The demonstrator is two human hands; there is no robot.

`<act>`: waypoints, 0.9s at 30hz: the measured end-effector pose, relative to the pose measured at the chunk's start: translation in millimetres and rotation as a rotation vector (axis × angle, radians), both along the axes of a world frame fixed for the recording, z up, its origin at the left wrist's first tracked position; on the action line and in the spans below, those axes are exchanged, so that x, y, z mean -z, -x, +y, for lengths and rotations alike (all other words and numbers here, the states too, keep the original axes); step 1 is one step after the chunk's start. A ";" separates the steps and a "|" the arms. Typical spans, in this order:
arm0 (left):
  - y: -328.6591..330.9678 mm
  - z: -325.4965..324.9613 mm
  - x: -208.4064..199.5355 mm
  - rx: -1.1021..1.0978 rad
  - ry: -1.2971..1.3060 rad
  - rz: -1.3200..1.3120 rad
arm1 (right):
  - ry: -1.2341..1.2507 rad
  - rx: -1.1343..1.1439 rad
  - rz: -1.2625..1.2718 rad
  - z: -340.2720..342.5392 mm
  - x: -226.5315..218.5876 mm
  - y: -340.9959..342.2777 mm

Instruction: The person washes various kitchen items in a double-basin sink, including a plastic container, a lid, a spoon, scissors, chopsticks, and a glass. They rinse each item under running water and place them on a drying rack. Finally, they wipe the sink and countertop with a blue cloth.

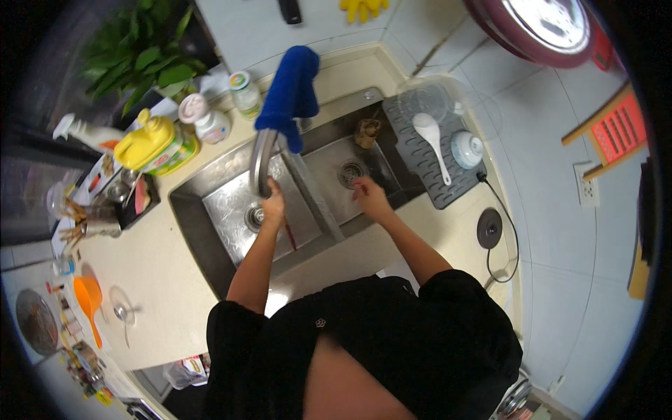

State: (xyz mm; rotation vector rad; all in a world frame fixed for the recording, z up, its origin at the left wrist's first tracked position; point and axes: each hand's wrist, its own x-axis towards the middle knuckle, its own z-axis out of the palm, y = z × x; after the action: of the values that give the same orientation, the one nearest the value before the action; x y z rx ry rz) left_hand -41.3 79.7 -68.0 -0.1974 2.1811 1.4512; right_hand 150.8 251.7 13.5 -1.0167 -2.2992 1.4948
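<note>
My left hand (274, 204) is closed under the end of the curved metal faucet (261, 164), over the left basin (231, 203). A thin reddish-brown stick (290, 236), like a chopstick, extends from that hand toward the basin's near side. A blue cloth (288, 87) drapes over the top of the faucet. Over the right basin (327, 162), my right hand (372, 199) has its fingers curled together near the drain strainer (351, 172). Whatever those fingers may hold is too small to tell.
A brown lump (367, 131) sits at the right basin's far end. On the grey drying mat (427, 164) lie a white ladle (432, 143) and a white bowl (467, 149). Left of the sink stand a yellow jug (157, 143), a pump bottle (206, 120) and a jar (245, 96).
</note>
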 end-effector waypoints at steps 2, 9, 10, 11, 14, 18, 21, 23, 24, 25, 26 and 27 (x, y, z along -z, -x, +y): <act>6.4 -8.6 16.9 0.037 -0.402 0.219 | -0.160 0.224 0.100 36.8 -2.1 -19.2; 0.3 -15.6 -17.1 0.140 -0.224 0.400 | -0.728 0.777 -0.141 193.7 12.6 -91.9; -1.4 -15.9 -22.8 0.159 -0.165 0.467 | -0.770 0.762 -0.210 205.2 14.0 -94.8; -4.1 -13.4 -27.6 0.167 -0.185 0.478 | -0.813 0.746 -0.280 214.8 16.6 -96.6; -10.8 -12.5 -43.7 0.198 -0.277 0.466 | -0.704 0.774 -0.206 222.0 7.9 -85.0; -12.8 -14.2 -64.6 0.216 -0.395 0.274 | -0.669 0.781 -0.212 220.9 13.1 -85.8; -14.1 -19.7 -56.3 0.134 -0.346 0.269 | -0.683 0.744 -0.272 233.6 25.8 -101.6; -12.6 -28.2 -48.7 0.115 -0.193 0.251 | -0.857 0.700 -0.405 225.6 22.3 -98.2; -10.3 -39.6 -28.8 0.042 -0.202 0.301 | -0.945 0.519 -0.475 209.5 0.3 -84.6; -6.6 -41.5 -12.2 -0.015 -0.226 0.346 | -1.016 0.553 -0.394 205.1 -8.3 -77.6; -4.2 -41.4 -13.2 -0.040 -0.179 0.316 | -0.763 0.500 -0.251 186.3 -27.8 -60.4; -5.3 -38.9 -17.7 -0.058 -0.142 0.280 | -0.512 0.450 -0.129 161.8 -51.2 -45.4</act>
State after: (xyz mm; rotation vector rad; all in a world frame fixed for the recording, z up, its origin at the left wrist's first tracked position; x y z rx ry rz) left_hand -36.0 40.8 -50.2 -0.0074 2.2912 1.7496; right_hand 196.2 413.5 64.8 -1.3666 -2.1577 0.6417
